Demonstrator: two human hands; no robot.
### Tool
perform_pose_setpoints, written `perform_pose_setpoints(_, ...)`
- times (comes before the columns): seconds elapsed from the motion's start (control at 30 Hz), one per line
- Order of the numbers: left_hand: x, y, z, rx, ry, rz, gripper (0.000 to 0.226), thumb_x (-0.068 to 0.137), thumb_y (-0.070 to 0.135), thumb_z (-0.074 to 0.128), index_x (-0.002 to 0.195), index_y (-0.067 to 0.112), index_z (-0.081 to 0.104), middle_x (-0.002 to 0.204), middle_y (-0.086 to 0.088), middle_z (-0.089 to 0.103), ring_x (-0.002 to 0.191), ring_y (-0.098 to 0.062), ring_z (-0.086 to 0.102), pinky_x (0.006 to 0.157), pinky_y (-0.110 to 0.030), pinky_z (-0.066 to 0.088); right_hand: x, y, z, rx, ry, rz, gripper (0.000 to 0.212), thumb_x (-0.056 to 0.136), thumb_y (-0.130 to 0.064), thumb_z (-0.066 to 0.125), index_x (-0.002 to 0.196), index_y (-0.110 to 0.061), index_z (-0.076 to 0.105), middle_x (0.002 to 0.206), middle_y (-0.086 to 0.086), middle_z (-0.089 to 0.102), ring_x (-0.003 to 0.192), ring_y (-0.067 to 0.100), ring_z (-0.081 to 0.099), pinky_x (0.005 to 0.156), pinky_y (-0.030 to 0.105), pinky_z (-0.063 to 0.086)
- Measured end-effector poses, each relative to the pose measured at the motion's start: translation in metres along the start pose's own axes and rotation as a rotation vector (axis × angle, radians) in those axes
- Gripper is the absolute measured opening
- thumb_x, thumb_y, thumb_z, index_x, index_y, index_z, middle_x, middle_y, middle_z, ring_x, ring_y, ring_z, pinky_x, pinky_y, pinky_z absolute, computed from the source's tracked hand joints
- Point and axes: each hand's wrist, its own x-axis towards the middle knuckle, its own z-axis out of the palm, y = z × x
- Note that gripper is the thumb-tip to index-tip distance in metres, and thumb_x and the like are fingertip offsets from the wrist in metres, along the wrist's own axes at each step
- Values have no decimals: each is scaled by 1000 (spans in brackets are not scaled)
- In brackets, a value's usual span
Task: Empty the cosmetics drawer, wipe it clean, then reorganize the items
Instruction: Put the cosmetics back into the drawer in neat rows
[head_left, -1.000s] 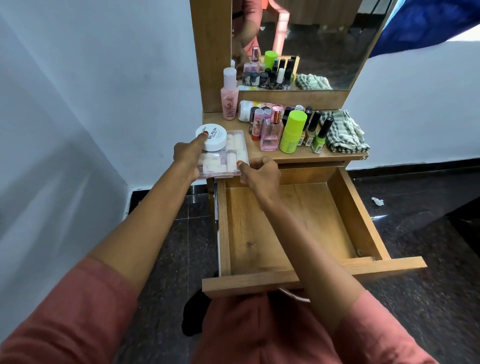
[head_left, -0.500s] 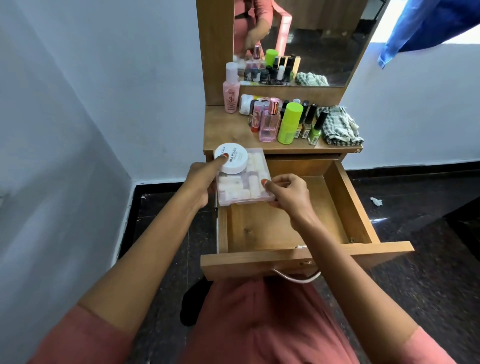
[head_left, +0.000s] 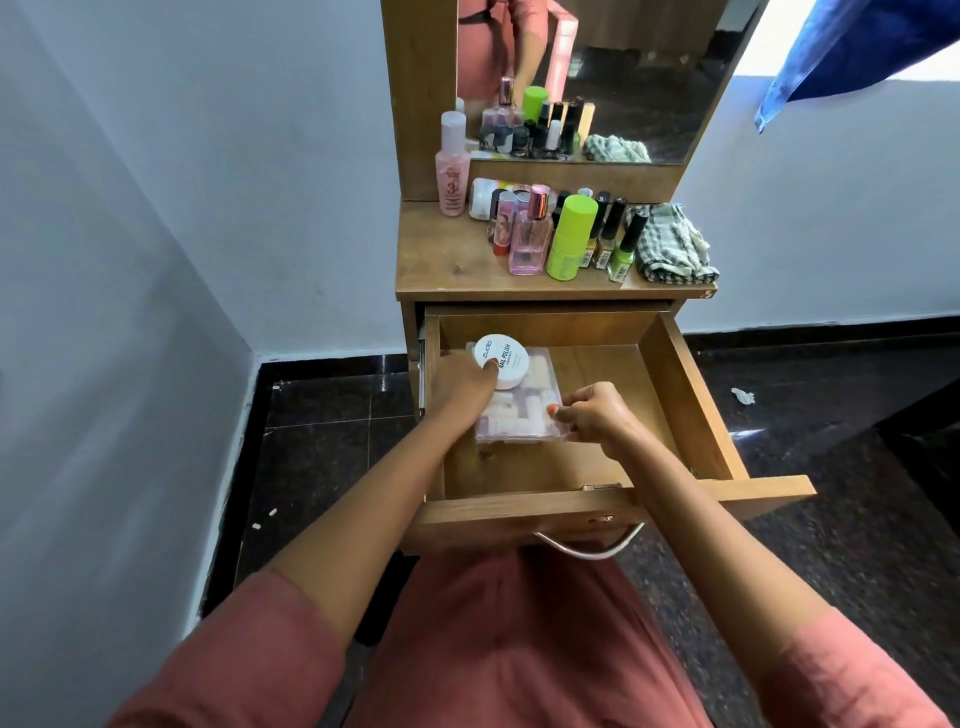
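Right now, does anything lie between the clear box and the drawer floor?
Nothing visible does. The left hand and right hand hold the clear box, white jar on top, inside the drawer; the floor showing around it is bare wood.

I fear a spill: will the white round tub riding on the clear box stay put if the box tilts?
Probably not unaided: the white round tub merely rests on the clear box, whose lid looks smooth, so it could slide. The left hand has a fingertip on it, likely steadying it. Being squat and wide, it seems unlikely to tip.
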Motion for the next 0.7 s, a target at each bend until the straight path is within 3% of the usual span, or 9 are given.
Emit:
perform_pose_setpoints(0.17,2,-2,16,63,-3,-72,46,97,21,42,137,-1,37,138,-18,48,116,-29,55,77,-25,46,14,1,1,-124,55,-7,22,79,-10,70,92,7,66,81,15,61,69,24,57,73,38,54)
perform_pose_setpoints(0.33,3,-5,23,65,23,-106,43,97,17,42,133,-7,40,138,-20,47,119,-32,53,83,-27,47,22,1,6,-265,58,-56,26,76,-15,72,95,3,69,97,18,69,83,27,62,79,40,53)
perform_pose_setpoints(0.57,6,-12,29,20,25,-119,44,95,15,48,132,-7,41,136,-20,48,115,-31,55,76,-25,47,22,-3,16,-330,46,-105,25,81,-12,66,97,8,66,105,23,67,89,27,63,53,26,41)
perform_pose_setpoints(0.7,7,-20,31,15,-9,-89,54,91,16,54,138,-2,34,137,-19,46,119,-29,51,83,-26,47,20,-5,16,-378,72,-118,26,84,-17,64,100,3,66,107,18,68,99,27,64,67,28,45)
